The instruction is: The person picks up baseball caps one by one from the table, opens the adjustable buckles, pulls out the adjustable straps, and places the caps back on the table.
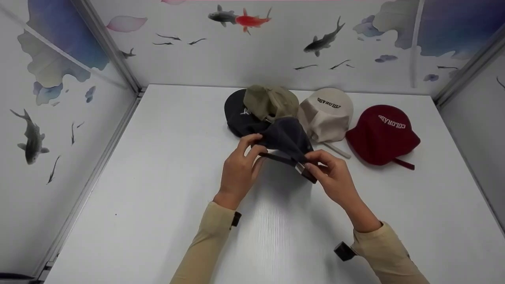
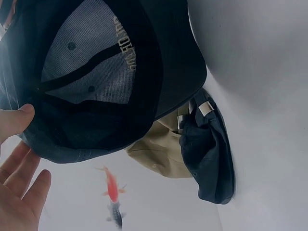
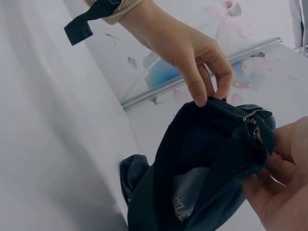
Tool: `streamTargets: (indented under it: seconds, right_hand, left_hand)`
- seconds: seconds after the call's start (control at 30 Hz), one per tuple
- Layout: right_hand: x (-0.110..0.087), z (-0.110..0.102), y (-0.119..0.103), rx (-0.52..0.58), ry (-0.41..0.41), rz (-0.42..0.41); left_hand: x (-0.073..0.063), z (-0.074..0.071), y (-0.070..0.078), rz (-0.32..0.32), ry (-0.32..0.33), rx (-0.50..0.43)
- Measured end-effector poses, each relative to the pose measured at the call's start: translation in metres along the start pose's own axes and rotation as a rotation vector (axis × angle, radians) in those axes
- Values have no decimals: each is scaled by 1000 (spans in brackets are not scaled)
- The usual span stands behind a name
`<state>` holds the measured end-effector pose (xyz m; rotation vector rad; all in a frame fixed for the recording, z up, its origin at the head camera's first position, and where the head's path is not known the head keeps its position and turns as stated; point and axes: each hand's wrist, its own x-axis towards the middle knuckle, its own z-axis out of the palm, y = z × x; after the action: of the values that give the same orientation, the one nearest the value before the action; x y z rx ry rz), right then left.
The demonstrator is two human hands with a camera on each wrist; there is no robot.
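A dark navy cap (image 1: 286, 136) is held up over the front of the table, between both hands. My left hand (image 1: 238, 169) pinches its edge on the left, with thumb and fingertips at the rim in the right wrist view. On the other side, my right hand (image 1: 333, 177) grips the back strap (image 3: 267, 137) beside its metal buckle (image 1: 300, 167). The left wrist view looks into the cap's inside, where a pale mesh lining (image 2: 96, 62) shows reversed lettering. The rest of the right hand's fingers are partly behind the cap in the head view.
Behind the held cap, a black cap (image 1: 238, 112) and an olive cap (image 1: 272, 100) overlap at the back of the white table (image 1: 158, 197). To their right lie a beige cap (image 1: 327, 112) and a dark red cap (image 1: 382, 136). Printed panels (image 1: 256, 55) wall the table.
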<state>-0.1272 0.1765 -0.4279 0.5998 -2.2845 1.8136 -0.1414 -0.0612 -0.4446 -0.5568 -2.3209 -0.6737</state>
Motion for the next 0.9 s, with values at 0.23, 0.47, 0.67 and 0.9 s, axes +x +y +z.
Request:
streamTargets:
  seconds: [0.23,0.47,0.67,0.9]
  right_hand:
    - [0,0,1,-8,10,16]
    - [0,0,2,-17,12,9]
    - [0,0,2,-23,13,4]
    - [-1,0,2,4,20,10]
  left_hand:
    - [-1,0,-4,-16,11,-7]
    - [-2,1,-6,-21,6,-11]
    - [-2,0,-8,-36,2,-19]
    - [-5,0,-5,-26,-15,12]
